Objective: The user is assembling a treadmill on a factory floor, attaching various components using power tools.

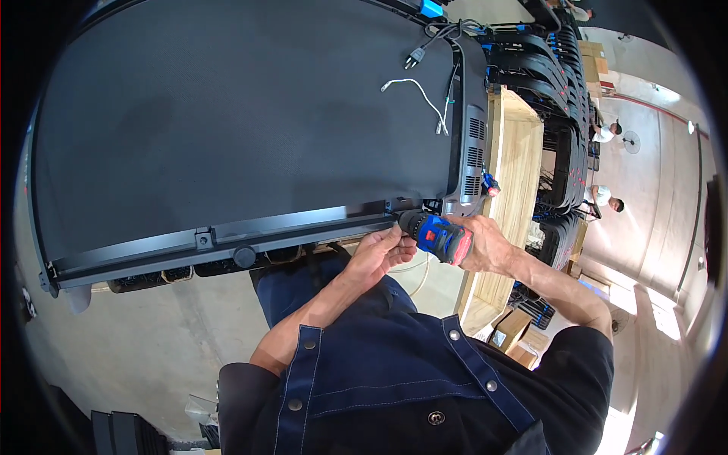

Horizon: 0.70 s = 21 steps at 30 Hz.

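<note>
My right hand point(487, 243) is wrapped around a blue and black cordless drill point(436, 235), its chuck pointing left at the side rail. Just left of the chuck, my left hand point(370, 256) has its thumb and fingers drawn together beside the rail. Whatever they pinch, if anything, is hidden. The black side rail point(303, 236) runs along the near edge of a treadmill with a broad dark belt point(235, 114). A small bracket point(203, 239) and a round black knob point(244, 257) sit farther left on it. The drill's tip is too small to make out.
A power plug point(415, 58) and a white cable point(419, 89) lie on the belt near the grey vented motor cover point(472, 136). Beyond stands a pale wooden crate point(522, 152), with another blue-and-red tool point(491, 186) by its edge. Black frames point(531, 68) are stacked behind; two people work farther off.
</note>
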Available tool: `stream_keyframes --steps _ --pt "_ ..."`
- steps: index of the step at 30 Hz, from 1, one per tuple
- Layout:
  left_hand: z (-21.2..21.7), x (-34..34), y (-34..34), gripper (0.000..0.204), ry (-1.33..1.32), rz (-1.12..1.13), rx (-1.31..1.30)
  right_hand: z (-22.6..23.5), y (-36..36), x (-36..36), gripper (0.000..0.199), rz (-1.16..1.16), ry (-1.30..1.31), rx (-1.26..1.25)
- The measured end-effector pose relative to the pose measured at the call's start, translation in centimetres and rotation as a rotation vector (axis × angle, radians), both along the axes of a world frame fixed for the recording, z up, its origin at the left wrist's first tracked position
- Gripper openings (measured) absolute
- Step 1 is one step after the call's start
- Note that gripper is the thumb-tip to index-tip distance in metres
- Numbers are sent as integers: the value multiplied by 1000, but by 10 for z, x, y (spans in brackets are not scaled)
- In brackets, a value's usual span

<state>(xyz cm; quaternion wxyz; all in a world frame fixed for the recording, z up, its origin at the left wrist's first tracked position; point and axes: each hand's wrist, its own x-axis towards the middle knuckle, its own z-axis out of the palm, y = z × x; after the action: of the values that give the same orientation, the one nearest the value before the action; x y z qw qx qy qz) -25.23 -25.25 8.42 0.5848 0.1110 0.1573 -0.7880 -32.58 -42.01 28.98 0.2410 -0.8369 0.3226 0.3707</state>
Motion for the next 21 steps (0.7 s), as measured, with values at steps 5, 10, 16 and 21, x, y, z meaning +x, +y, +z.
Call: stream_keyframes --steps 5,10,16,21 --pt "0 8 8 37 -274 -77 -92 -3 -1 5 59 48 -5 -17" --pt "24 23 48 27 -856 100 16 -1 -7 11 54 68 81 24" --pt "69 116 124 28 -2435 451 438 11 0 -11 63 227 -202 -35" --pt "73 181 154 48 -2716 176 302 24 63 -37 70 77 -269 -47"
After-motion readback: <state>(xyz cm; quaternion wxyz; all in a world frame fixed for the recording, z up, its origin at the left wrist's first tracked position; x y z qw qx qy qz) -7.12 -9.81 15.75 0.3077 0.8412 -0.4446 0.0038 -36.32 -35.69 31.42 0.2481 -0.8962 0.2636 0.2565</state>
